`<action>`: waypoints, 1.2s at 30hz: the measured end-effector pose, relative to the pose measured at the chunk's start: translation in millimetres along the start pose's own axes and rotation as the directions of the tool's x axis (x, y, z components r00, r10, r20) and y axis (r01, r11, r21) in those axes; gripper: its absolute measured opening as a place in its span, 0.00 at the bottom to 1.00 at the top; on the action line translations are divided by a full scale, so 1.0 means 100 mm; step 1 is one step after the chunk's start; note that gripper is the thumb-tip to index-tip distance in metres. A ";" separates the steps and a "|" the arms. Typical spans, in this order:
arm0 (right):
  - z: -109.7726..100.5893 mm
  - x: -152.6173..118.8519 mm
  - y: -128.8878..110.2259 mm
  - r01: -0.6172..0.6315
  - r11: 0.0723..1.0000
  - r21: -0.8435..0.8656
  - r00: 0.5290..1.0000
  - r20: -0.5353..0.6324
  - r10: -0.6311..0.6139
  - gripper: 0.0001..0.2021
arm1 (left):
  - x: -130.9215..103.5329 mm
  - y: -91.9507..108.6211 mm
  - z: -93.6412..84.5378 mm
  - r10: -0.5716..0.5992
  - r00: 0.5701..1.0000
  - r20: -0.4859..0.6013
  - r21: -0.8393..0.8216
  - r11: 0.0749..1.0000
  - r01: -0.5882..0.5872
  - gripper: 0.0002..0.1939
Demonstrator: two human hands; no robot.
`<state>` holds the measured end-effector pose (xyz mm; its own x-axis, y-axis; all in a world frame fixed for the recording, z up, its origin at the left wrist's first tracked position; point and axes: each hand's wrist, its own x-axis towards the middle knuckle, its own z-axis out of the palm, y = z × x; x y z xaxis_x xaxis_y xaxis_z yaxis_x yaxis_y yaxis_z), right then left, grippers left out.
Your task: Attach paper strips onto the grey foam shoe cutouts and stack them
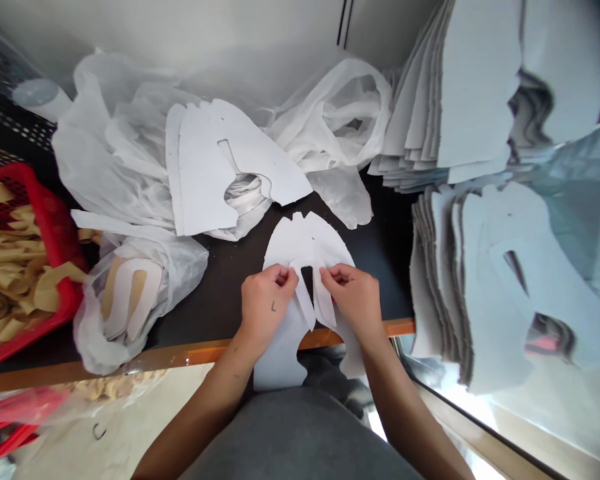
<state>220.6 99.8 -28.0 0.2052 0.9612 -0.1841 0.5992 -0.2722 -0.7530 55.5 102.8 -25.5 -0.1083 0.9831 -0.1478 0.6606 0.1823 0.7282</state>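
In front of my body lies a white shoe-upper piece (pixel 280 340), its lower part hanging past the table edge. Against its central opening is a white U-shaped strip (pixel 323 297) with two legs pointing toward me. My left hand (pixel 269 300) is closed, thumb and fingers pinching the strip's left side. On the other side, my right hand (pixel 353 293) pinches the strip near the top of its right leg. Just beyond them, more white shoe-upper pieces (pixel 205 153) rest on plastic bags. A clear bag (pixel 185 267) at left holds U-shaped strips (pixel 147 280) with tan parts.
A red basket (pixel 45 213) full of curled tan paper pieces (pixel 10 260) stands at far left. White plastic bags (pixel 115 127) lie along the back. Stacks of shoe-upper pieces (pixel 480 87) rise at right, with another stack (pixel 490 280) nearer. The dark table (pixel 210 307) has an orange-brown front edge.
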 end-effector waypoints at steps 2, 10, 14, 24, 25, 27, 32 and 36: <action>-0.01 0.00 -0.01 -0.005 1.000 -0.006 1.000 0.006 0.005 0.16 | 0.01 -0.01 0.00 0.008 1.000 0.005 0.023 1.000 -0.008 0.17; -0.03 0.05 -0.01 0.005 1.000 -0.017 0.998 0.064 -0.004 0.17 | 0.12 0.09 -0.08 0.153 0.971 0.182 0.422 0.880 -0.218 0.13; -0.02 0.06 0.00 0.023 1.000 -0.020 0.999 0.047 -0.022 0.17 | 0.19 0.20 -0.18 0.176 0.938 0.299 0.553 0.769 -0.320 0.14; 0.00 0.01 -0.02 0.027 1.000 0.007 1.000 -0.014 -0.027 0.17 | 0.14 0.02 -0.21 0.301 0.948 0.102 0.254 0.914 -0.317 0.20; 0.00 0.00 -0.02 0.028 0.999 0.018 0.999 -0.020 -0.027 0.17 | 0.10 0.00 -0.19 0.328 0.942 0.074 0.202 0.920 -0.336 0.20; 0.00 0.00 -0.01 0.024 0.999 0.043 0.999 -0.027 -0.023 0.17 | 0.04 -0.03 -0.14 0.368 0.930 0.015 0.099 0.925 -0.368 0.20; -0.01 0.00 0.00 0.010 0.997 0.076 1.000 -0.022 -0.008 0.17 | -0.01 -0.03 -0.06 0.269 0.962 -0.049 0.002 0.963 -0.269 0.20; 0.01 0.01 -0.01 0.011 0.999 0.047 0.999 -0.042 -0.009 0.17 | 0.04 -0.01 -0.04 0.130 0.991 -0.018 0.083 0.988 -0.128 0.20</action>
<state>219.6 100.5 -28.1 0.2320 0.9609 -0.1510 0.5645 -0.2594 -0.7836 51.2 106.3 -23.8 -0.0348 0.9986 -0.0404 0.7287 0.0530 0.6828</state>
